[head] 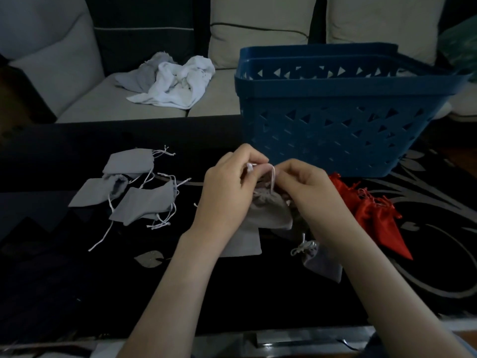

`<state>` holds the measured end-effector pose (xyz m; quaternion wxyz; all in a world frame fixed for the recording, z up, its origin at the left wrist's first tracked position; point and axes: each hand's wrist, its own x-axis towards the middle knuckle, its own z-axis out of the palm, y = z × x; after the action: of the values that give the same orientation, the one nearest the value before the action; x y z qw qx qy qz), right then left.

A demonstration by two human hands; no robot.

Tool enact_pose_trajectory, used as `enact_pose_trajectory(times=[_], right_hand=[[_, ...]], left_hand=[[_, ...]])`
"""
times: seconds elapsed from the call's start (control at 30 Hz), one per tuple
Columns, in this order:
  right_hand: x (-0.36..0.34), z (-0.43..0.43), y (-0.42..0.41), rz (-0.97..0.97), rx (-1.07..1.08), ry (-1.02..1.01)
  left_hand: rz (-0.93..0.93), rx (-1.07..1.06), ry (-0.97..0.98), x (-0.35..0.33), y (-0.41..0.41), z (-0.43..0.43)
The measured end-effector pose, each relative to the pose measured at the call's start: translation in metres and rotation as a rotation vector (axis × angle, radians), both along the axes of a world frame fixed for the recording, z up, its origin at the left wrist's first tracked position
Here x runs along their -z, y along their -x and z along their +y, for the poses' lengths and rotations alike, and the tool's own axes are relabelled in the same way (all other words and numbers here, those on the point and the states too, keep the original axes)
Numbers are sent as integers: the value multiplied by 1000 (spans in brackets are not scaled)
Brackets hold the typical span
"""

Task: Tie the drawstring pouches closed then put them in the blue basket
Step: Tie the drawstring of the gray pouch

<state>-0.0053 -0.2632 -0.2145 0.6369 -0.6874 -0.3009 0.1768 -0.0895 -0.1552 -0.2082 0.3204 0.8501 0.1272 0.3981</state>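
Small grey cloth drawstring pouch (268, 210), held just in front of the blue perforated plastic basket (335, 125), neck gathered; its white cord (272, 177) pinched tight in the grip of left hand (229, 187) and right hand (309, 187), seemingly for knotting.

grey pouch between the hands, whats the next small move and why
Probably draw the two hands apart to snug the knot. The left hand and right hand each pinch the white drawstring, a slack loop of it hangs between them, and the grey pouch below is already gathered at its neck. The blue basket stands just behind.
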Motion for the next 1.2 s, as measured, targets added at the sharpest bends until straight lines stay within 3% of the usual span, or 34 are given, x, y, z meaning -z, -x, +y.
enact_pose_trajectory(times=[0.07,0.17,0.37,0.47,0.57,0.7,0.93,1.07,1.2], right_hand=[[0,0,-2,47,36,-49],[-4,-1,-5,264,111,-213],[-16,-18,-22,837,48,-827],[-12,-14,-20,893,13,-861],[-11,-10,-21,785,26,-753],[-8,-12,-19,290,51,-459],[-2,-13,-14,-216,-116,52],[0,-10,-10,-248,-136,137],[0,-9,-8,-149,-190,65]], left_hand=[[-6,-31,-27,1,0,-1],[-46,-97,9,-2,2,-2],[128,-152,163,-5,0,2],[180,-191,271,-5,-1,4],[233,-173,397,-5,-3,4],[250,113,823,-11,-1,-1],[192,86,472,-12,1,-2],[86,224,673,-14,3,-3],[-2,329,778,-16,2,-5]])
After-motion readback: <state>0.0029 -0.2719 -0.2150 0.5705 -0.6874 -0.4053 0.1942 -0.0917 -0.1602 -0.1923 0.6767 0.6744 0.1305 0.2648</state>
